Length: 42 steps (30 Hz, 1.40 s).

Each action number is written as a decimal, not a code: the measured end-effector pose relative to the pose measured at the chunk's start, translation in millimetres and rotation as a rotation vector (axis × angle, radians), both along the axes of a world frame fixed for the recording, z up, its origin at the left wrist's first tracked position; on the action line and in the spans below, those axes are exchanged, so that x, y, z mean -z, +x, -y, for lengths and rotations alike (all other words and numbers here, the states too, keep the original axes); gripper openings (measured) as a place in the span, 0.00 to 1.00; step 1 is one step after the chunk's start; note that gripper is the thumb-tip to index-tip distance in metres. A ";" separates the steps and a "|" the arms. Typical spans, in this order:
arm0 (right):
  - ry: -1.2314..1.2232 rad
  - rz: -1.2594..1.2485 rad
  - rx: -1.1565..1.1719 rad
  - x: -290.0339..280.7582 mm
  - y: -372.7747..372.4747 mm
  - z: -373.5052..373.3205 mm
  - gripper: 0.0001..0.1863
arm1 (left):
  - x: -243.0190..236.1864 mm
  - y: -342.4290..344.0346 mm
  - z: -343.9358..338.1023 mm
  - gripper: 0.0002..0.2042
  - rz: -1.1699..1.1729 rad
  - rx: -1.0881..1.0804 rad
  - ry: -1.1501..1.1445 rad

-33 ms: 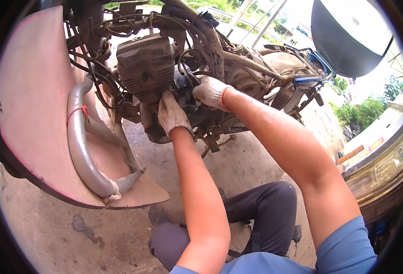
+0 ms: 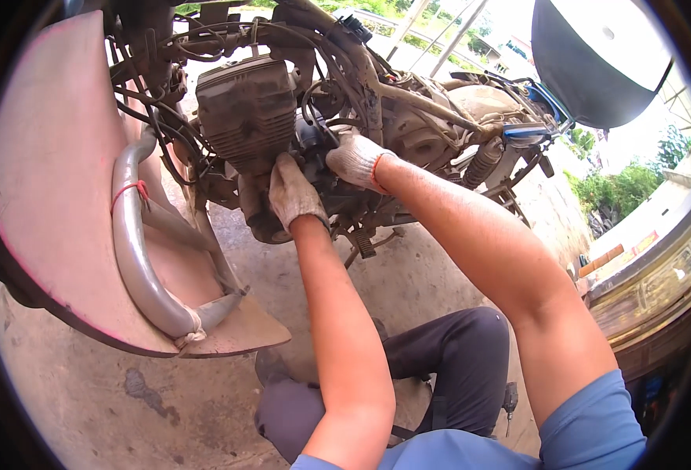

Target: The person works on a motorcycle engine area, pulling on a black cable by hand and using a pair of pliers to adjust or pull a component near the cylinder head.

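White-gloved right fingers (image 2: 340,160) curled at engine (image 2: 245,110)

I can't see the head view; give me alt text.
The gloved left hand is at the lower edge of a finned engine cylinder on a motorcycle, gloved right hand close by. A pale curved panel and silver tube are at left.

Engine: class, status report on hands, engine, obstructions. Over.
Left hand at engine's lower side, right hand by dark parts; grips hidden. Engine finned, mounted in frame. Black cables loop left of it, clear of both hands.
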State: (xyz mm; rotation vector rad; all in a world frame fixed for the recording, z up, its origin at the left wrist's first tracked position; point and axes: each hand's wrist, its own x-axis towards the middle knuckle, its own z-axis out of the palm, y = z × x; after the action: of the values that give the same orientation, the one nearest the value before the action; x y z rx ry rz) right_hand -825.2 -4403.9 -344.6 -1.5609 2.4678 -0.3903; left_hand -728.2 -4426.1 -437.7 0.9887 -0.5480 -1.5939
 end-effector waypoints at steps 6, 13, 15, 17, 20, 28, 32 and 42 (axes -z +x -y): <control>0.463 0.364 -0.173 -73.4 5.5 21.4 0.10 | -4.8 2.7 -1.7 0.30 -0.138 0.050 0.021; 0.151 0.150 0.140 -5.7 -12.1 8.3 0.12 | -4.6 -4.7 0.3 0.29 -0.232 0.070 -0.013; 0.064 0.126 0.233 14.9 -0.5 3.9 0.19 | -4.1 -0.7 -1.1 0.27 -0.103 0.033 0.013; 0.148 0.320 0.220 -2.7 7.0 5.8 0.15 | -3.0 5.2 -0.4 0.27 -0.161 0.050 0.029; 0.427 0.336 -0.077 -61.5 7.3 16.4 0.06 | -7.3 5.4 -3.4 0.27 -0.192 0.043 0.031; 0.211 0.386 0.186 -16.8 -4.3 10.0 0.10 | -2.8 -0.2 1.4 0.25 -0.229 0.052 0.035; 0.169 0.394 0.193 -8.5 9.2 11.2 0.11 | 4.3 -2.7 2.8 0.26 -0.163 0.040 -0.027; 0.388 0.066 -0.077 -25.3 -16.0 30.7 0.09 | -7.5 4.4 -2.6 0.29 -0.111 0.071 0.028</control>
State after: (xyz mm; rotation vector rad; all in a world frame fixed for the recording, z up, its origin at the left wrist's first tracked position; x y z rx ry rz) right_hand -841.1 -4434.6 -319.3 -1.4461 2.2539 0.0499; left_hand -723.8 -4423.5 -430.3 0.9040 -0.4898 -1.7135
